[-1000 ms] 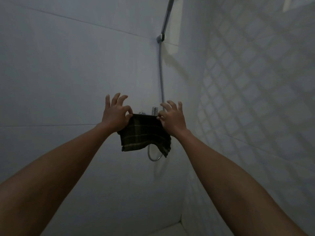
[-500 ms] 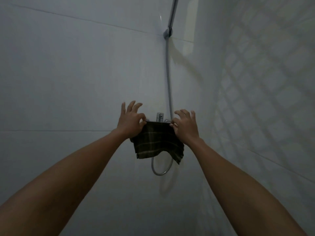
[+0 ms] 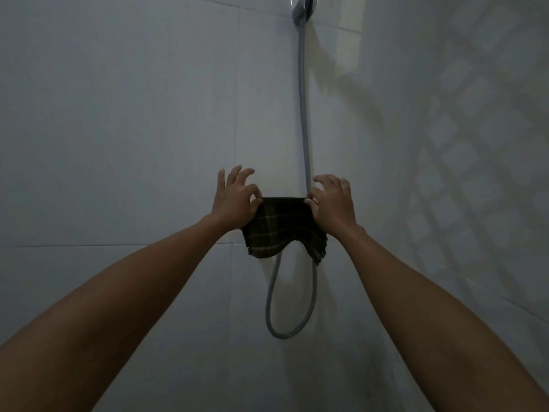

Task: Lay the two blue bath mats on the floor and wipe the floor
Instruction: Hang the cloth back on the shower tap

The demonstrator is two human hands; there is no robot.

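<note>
A dark checked cloth (image 3: pixel 277 226) hangs in front of the white tiled wall, stretched between my two hands. My left hand (image 3: pixel 234 197) pinches its upper left corner with thumb and forefinger, the other fingers spread upward. My right hand (image 3: pixel 332 200) pinches the upper right corner the same way. The cloth covers the tap fitting behind it. No blue bath mats and no floor are in view.
A grey shower hose (image 3: pixel 303 114) runs down the wall from a chrome holder (image 3: pixel 301 7) at the top and loops (image 3: pixel 289 333) below the cloth. The right-hand wall (image 3: pixel 460 144) meets the back wall in a corner and shows a lattice shadow.
The view has tilted and drawn closer; my hands and the cloth sit nearer the hose. The chrome tap seen above the cloth before is now hidden behind it.
</note>
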